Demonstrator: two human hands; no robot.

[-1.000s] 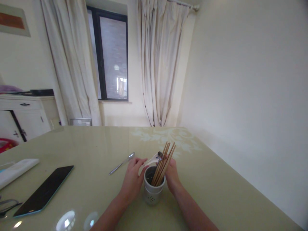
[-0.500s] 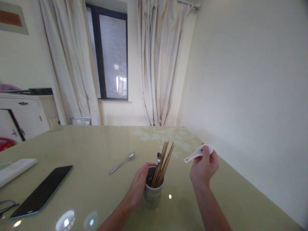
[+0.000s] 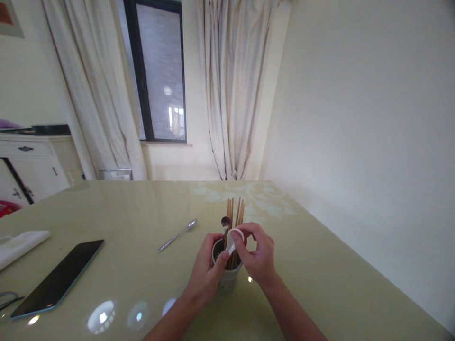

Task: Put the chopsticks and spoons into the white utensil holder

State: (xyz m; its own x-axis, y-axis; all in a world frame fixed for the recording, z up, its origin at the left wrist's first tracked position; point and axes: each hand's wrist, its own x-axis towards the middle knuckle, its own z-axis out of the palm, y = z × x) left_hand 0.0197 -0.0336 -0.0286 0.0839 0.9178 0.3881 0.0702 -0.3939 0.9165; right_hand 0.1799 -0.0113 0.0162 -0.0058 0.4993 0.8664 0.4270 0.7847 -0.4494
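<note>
A grey utensil holder (image 3: 227,278) stands on the table, with several wooden chopsticks (image 3: 240,213) and a metal spoon (image 3: 226,222) upright in it. My left hand (image 3: 206,272) is wrapped round the holder's left side, its thumb over the front rim. Between the thumb and fingers of my right hand (image 3: 259,253) is the bowl of a white soup spoon (image 3: 232,239). Its handle points down into the holder's mouth, the lower end hidden by the rim and my left thumb. A second metal spoon (image 3: 177,235) lies on the table to the left.
On the left of the glossy green table (image 3: 135,213) lie a black tablet (image 3: 59,279), a white object (image 3: 23,246) and part of something dark at the frame's edge. A wall (image 3: 355,142) runs along the table's right side.
My right hand has moved left and brought the white soup spoon from beside the holder into its mouth, handle down. My left hand stays on the holder, its thumb now over the front rim.
</note>
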